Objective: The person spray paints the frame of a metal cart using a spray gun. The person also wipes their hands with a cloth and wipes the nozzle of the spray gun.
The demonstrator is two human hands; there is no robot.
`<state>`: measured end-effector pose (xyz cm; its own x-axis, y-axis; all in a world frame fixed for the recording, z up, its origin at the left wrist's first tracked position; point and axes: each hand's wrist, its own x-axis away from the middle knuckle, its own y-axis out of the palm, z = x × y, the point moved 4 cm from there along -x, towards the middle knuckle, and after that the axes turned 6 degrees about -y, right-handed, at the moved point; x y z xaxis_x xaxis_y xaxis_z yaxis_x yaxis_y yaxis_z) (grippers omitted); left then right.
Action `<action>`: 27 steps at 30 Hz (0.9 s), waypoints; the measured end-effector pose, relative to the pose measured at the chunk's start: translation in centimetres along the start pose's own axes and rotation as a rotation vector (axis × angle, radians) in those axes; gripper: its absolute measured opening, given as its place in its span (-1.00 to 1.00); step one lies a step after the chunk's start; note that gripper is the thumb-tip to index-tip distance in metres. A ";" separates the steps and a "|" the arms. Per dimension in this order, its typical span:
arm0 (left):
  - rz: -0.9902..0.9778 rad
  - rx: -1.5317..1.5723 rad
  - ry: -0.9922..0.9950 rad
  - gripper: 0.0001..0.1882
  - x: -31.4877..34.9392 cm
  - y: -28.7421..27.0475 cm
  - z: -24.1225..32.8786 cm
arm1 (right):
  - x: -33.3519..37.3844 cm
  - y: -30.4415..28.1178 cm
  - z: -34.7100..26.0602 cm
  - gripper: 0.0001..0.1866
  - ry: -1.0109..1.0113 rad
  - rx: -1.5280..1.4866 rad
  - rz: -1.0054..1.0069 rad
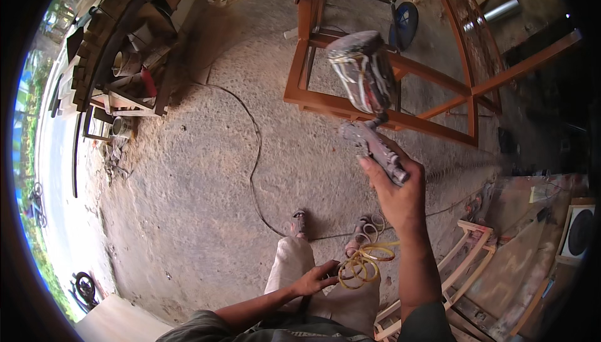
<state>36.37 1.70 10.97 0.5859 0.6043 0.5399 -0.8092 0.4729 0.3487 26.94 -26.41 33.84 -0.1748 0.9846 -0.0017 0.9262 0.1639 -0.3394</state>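
A paint-smeared spray gun [370, 145] is gripped in my right hand [404, 195], raised in front of me. Its cup [363, 76], streaked with white, dark and red paint, sits at the far end of the gun, in front of the orange-brown frame. Low at my waist, my left hand [315, 279] is closed, its fingertips at the loops of a coiled yellow hose [369, 265]. What lies inside those fingers is partly hidden. The coil hangs between my two hands, and its upper loops look pale.
An orange-brown wooden frame [382, 110] stands ahead on the rough concrete floor [200, 173]. A dark hose [255, 148] snakes across the floor to my feet. Stacked wood and a bench [128, 85] stand at left. Pale wooden pieces [469, 260] and a speaker box [575, 232] are at right.
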 end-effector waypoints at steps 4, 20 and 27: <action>-0.069 -0.024 -0.036 -0.51 -0.4 0.7 1.2 | 2.5 -5.7 3.0 -0.63 0.114 0.044 0.168; -0.156 -0.205 -0.106 -0.52 -3.9 3.8 4.3 | 7.5 -22.9 10.9 -0.72 0.129 0.494 0.908; -0.055 -0.047 -0.061 -0.51 -4.2 2.8 4.6 | -0.1 -21.1 11.4 -0.70 0.019 0.282 0.864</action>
<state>31.43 -2.54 13.21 0.6243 0.5374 0.5669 -0.7721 0.5346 0.3436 3.58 -30.68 30.29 0.5503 0.7589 -0.3481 0.6159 -0.6505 -0.4445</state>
